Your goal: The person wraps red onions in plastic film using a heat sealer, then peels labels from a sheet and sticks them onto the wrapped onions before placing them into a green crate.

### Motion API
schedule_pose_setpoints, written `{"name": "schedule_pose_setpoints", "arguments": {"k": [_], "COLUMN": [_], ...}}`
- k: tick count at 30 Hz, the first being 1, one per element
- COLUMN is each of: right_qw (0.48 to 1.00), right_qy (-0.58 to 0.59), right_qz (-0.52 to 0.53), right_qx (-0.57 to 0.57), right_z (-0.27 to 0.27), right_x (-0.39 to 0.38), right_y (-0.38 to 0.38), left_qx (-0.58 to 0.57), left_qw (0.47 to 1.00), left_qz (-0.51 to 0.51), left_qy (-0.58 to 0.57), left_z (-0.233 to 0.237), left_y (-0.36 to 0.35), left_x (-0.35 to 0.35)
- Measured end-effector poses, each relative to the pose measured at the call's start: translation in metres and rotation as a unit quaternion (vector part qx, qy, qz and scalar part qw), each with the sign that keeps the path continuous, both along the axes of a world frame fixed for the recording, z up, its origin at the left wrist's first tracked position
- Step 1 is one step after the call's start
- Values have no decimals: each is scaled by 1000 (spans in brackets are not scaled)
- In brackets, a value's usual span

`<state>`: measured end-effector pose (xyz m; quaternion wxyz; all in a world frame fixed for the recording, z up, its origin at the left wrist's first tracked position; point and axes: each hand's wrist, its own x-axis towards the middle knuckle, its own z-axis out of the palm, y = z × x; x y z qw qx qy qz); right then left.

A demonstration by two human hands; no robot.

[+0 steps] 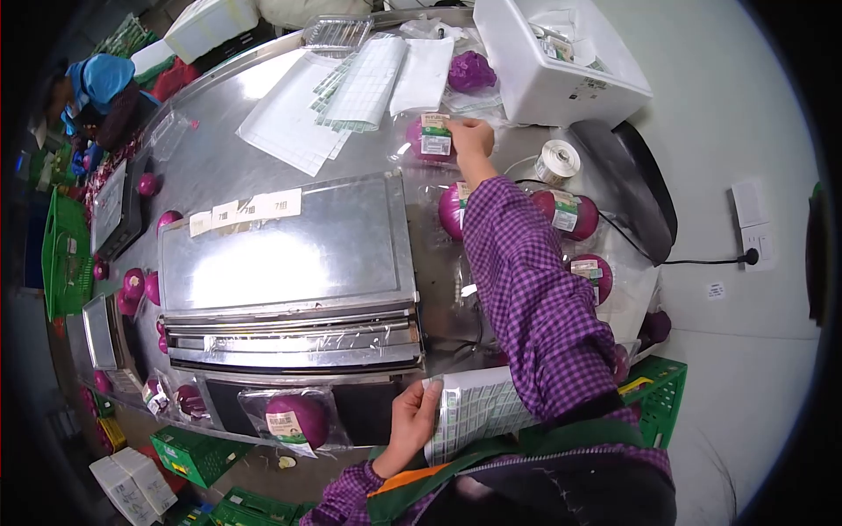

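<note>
Slippage on the film-wrapped purple cabbage point(414, 147) could skew the white-green paper label point(435, 134) pinched by the right hand point(471, 136); the left hand point(412, 419) fingers clamp a printed sticker sheet point(478, 408).

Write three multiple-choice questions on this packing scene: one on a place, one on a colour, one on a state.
1. Where is the right hand? A on a wrapped red cabbage B on the tape roll C in the white box
2. What colour is the crate at the person's right side? A blue B green C red
3. What is the left hand doing? A hanging empty B holding a label sheet C gripping a knife
Answers: A, it touches the labelled cabbage; B, the slatted crate is green; B, it clamps the sheet's edge.
</note>
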<state>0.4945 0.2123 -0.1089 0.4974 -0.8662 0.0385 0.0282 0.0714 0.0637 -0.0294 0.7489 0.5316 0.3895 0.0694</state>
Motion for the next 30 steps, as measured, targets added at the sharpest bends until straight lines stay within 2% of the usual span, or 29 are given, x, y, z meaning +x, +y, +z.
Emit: {"name": "schedule_pose_setpoints", "arguments": {"k": [2,4,5,6,8,10,12,14,16,17,19,21,23,24,26,27,28,29,30], "right_qw": [1000,996,992,986,923,880,810,721,703,704,722,737,755,753,762,778,779,851,878], "right_qy": [5,-39,-28,-11,69,76,96,-20,-32,-42,-158,-212,-276,-285,-307,-275,-279,-107,70], "right_qz": [-24,-21,27,74,280,431,577,691,709,708,671,638,587,586,567,564,562,502,415], "right_qx": [15,83,118,151,255,184,55,36,-45,-42,-69,-68,-95,-93,-66,-6,-10,111,228], "right_z": [-10,-44,-34,-12,61,122,167,188,213,214,206,203,198,195,187,180,177,176,173], "right_x": [17,36,27,13,-42,-103,-166,-232,-296,-324,-371,-415,-455,-477,-513,-524,-532,-535,-533], "right_y": [-1,-10,-16,-26,-62,-98,-139,-180,-214,-227,-246,-257,-266,-268,-270,-264,-253,-238,-221], "left_qx": [7,21,16,83,33,26,-3,-3,5,1,30,59,24,32,-31,-56,-40,-44,-48], "left_qw": [1000,1000,1000,995,998,997,993,991,988,985,980,979,979,978,980,982,987,988,988], "left_qz": [-15,-21,-10,-28,0,11,14,-1,-18,-22,-39,-61,-64,-64,-46,-17,-12,12,37], "left_qy": [-6,-8,-23,-37,-50,-75,-120,-136,-156,-168,-193,-184,-190,-196,-189,-181,-156,-148,-141], "left_z": [-7,5,3,8,10,15,24,29,36,43,46,51,43,38,32,31,31,24,19], "left_y": [-1,2,1,5,4,4,4,2,-1,-5,-10,-13,-16,-14,-15,-14,-9,-6,-4], "left_x": [-7,-8,-11,-13,-21,-29,-39,-56,-74,-85,-112,-143,-173,-190,-222,-238,-257,-272,-286]}}
